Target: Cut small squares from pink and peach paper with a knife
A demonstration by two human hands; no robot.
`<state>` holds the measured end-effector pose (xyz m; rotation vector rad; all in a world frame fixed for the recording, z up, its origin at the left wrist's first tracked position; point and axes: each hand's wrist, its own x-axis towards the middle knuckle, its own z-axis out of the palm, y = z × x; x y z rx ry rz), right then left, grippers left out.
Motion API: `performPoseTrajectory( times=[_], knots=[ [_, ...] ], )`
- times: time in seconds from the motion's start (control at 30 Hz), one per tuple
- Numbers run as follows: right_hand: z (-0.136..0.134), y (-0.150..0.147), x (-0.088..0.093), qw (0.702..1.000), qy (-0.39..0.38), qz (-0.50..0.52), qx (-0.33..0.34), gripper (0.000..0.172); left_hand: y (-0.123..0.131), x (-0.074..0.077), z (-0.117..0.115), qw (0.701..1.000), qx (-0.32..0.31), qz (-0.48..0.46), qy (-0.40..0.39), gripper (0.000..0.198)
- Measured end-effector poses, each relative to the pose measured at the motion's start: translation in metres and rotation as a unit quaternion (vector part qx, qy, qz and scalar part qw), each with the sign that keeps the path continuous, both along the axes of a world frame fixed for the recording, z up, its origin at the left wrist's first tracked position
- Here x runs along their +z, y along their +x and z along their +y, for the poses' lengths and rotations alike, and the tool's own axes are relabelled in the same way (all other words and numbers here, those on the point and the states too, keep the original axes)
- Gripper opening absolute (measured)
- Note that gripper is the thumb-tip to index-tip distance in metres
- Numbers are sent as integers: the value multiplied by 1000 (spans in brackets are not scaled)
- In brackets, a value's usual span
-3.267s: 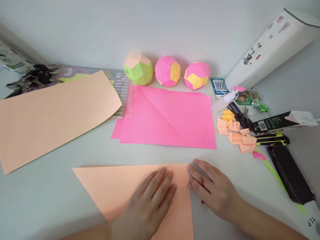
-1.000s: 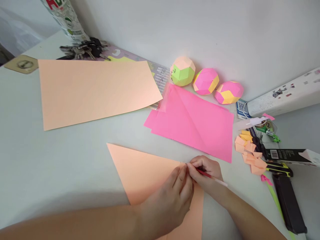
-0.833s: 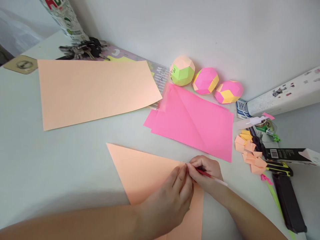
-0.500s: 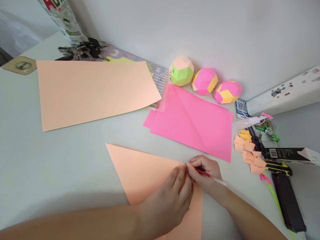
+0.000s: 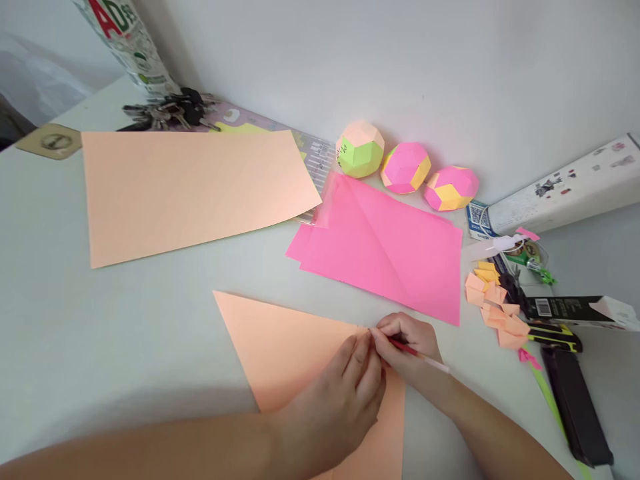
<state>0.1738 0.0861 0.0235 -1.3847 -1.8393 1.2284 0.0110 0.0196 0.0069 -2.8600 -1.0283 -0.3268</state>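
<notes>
A peach paper sheet (image 5: 285, 353) lies slantwise on the table before me, its lower part running out of view. My left hand (image 5: 340, 393) rests on it, fingers bent and held together, pressing it down; what lies beneath the palm is hidden. In a writing grip, my right hand (image 5: 410, 340) is closed on a slim red and white pen (image 5: 434, 363). The pen's tip meets the sheet close to its upper edge, right beside the left fingertips. Both hands touch each other or nearly so.
Pink sheets (image 5: 385, 247) and a second peach sheet (image 5: 200, 193) lie farther back. Several paper balls, one of them green and peach (image 5: 360, 150), stand against the wall. Keys (image 5: 170, 110) sit at back left. Folded peach pieces (image 5: 500, 313), a box cutter (image 5: 555, 337) and a black case (image 5: 575, 407) line the right side.
The view has shifted slightly, so the far things sit a little lower in the picture. Both hands, the pen and the sheet keep nearly the same positions.
</notes>
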Motion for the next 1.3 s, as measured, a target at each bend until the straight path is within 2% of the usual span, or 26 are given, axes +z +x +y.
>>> performPoseTrajectory(
  times=[0.33, 0.43, 0.53, 0.73, 0.9, 1.13, 1.3],
  knots=[
    [0, 2, -4, 1000, 5, 17, -5, 21, 0, 1, 0, 1000, -2, -5, 6, 52],
    [0, 4, -7, 997, 19, 57, -50, 22, 0, 0, 1, 1000, -2, -3, 0, 51],
    [1, 4, -10, 989, 63, 86, -101, 20, -1, 0, 4, 1000, -12, 2, -16, 50],
    [7, 7, -12, 967, 186, 101, -139, 15, -5, 4, 9, 998, -26, -21, -47, 47],
    [14, 16, -14, 952, 272, 66, -123, 13, -5, 6, 12, 993, -32, -50, -98, 43],
    [20, 17, -9, 921, 367, 49, -118, 16, -3, -8, 22, 989, -26, -97, -107, 40],
    [22, 18, -13, 908, 398, 25, -131, 21, -4, 0, 25, 983, -11, -135, -120, 25]
  ],
)
